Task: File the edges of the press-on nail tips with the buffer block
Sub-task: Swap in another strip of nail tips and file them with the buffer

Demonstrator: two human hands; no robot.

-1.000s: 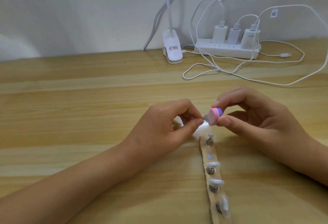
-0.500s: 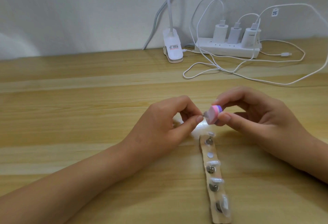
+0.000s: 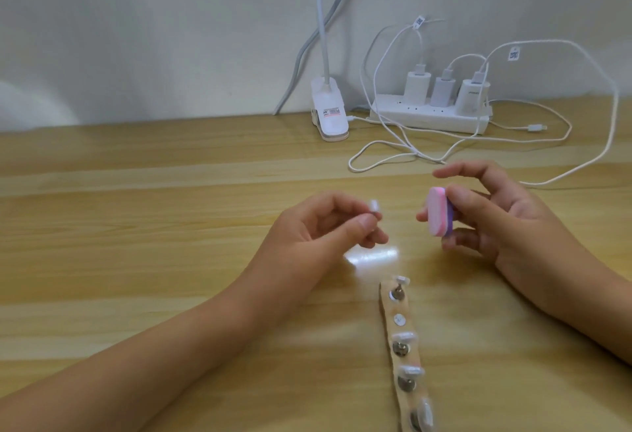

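Strip point(image 3: 390, 310) bearing four tips point(image 3: 411, 370), fifth tip point(image 3: 135, 206) pinched, buffer block point(image 3: 197, 211) gripped

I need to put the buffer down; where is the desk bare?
Bare wood: left of the left hand, and between it and the lamp clip. Crowded: cables around the power strip, and the nail holder nearest you.

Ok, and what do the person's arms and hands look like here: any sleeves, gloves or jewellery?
Both are bare. The left hand and right hand wear no gloves and no rings that show. The left forearm and right forearm have no sleeve, watch or bracelet up to the frame edge. The visible fingernails look short and unpainted.
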